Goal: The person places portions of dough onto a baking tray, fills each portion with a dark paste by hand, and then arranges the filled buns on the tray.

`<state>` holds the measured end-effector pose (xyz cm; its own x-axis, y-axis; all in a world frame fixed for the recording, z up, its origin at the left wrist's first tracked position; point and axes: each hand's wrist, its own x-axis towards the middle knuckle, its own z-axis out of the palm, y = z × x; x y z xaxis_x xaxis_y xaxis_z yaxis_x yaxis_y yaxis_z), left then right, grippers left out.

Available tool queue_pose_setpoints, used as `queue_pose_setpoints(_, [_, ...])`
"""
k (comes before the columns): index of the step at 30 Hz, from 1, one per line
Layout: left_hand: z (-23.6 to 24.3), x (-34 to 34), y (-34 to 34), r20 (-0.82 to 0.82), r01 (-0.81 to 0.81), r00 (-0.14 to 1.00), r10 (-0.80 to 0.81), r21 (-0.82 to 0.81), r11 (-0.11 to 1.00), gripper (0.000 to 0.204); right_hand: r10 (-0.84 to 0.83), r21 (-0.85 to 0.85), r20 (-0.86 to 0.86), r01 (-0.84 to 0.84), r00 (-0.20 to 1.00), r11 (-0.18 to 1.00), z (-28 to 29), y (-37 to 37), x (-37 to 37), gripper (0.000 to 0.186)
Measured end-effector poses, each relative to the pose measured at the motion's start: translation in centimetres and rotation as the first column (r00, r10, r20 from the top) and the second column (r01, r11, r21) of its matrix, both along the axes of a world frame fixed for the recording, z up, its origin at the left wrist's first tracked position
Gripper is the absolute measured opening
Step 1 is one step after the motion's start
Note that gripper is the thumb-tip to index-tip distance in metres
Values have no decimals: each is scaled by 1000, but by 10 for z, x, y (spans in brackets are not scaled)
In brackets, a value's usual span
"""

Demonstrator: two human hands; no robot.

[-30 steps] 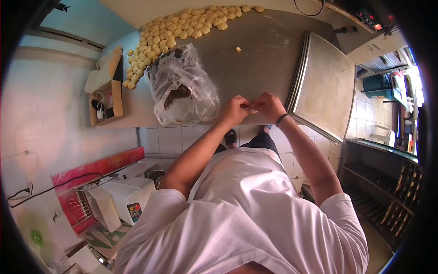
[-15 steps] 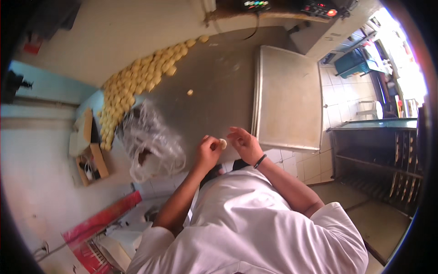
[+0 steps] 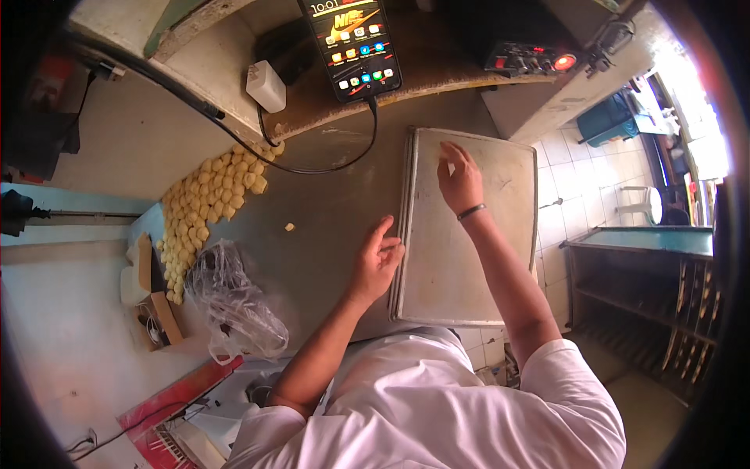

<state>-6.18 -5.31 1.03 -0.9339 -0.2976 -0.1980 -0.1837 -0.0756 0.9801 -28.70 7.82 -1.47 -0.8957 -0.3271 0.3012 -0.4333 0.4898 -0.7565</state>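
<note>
My right hand point(image 3: 461, 181) is over the upper part of a large metal baking tray point(image 3: 449, 273), fingers apart, with a dark band at the wrist. No held thing shows in it. My left hand point(image 3: 378, 264) hovers by the tray's left edge, fingers loosely spread and nothing visible between them. The tray appears stacked on another at the right of a grey work table point(image 3: 336, 199). Many small pale dough balls point(image 3: 205, 191) lie along the table's far left side. A single small dough bit point(image 3: 290, 227) sits apart from them.
A crumpled clear plastic bag point(image 3: 230, 301) lies at the table's left, beside an open cardboard box point(image 3: 162, 316). On the shelf ahead are a lit phone point(image 3: 355, 51), a white charger point(image 3: 266, 87) and a black device point(image 3: 531, 61). The phone's cable hangs over the table. A rack point(image 3: 641, 277) stands right.
My hands have moved apart: the right went forward over the tray, the left slightly right. The small round dough piece by my left fingers is no longer visible. My view has tilted up toward the shelf.
</note>
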Motion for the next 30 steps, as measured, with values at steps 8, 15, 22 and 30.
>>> queue_pose_setpoints(8, [-18, 38, -14, 172, -43, 984, 45, -15, 999, 45, 252, 597, -141, -121, 957, 793, -23, -6, 1, 60])
queue_pose_setpoints(15, [-17, 72, -26, 104, -273, 955, 277, -48, 961, 37, 441, 300, -155, -383, 884, 873, -10, -105, -20, 39])
queue_pose_setpoints(22, [-12, 139, -35, 36, -409, 910, 414, -93, 908, 31, 380, 473, -700, -6, 604, 881, -158, -271, -157, 36])
queue_pose_setpoints(30, [22, 300, -62, 150, -721, 592, 792, -340, 604, 20, 430, 472, 238, -491, 871, 732, -31, -326, -50, 37])
